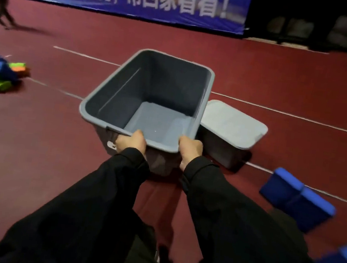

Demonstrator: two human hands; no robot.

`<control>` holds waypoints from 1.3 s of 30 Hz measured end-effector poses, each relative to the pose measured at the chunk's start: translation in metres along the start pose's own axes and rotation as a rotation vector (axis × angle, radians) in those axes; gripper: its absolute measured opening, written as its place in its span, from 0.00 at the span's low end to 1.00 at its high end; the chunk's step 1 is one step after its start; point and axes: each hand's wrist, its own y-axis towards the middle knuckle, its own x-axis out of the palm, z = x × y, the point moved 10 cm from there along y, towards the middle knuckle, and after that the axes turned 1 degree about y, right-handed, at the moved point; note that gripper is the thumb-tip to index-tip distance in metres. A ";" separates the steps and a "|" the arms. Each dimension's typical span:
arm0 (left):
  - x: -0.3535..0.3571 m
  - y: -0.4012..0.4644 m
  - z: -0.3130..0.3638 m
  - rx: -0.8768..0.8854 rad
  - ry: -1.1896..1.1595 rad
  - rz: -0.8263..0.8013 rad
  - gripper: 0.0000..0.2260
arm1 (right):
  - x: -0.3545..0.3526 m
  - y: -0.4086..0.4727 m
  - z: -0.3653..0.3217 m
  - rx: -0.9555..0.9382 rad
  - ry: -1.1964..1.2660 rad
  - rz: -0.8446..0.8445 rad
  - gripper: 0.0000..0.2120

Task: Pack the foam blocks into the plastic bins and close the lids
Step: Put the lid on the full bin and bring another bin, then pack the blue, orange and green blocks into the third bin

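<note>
Both hands, left hand (131,141) and right hand (190,149), grip an empty grey bin's (151,89) near rim; tilting could make it slip.

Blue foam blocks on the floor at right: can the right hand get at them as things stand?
Probably not yet: the right hand grips the rim of the open grey plastic bin, as does the left hand. The blue foam blocks lie unobstructed.
</note>
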 end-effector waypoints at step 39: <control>0.292 -0.203 -0.303 -0.173 1.284 -1.176 0.14 | -0.407 0.154 0.144 0.464 -0.535 0.251 0.14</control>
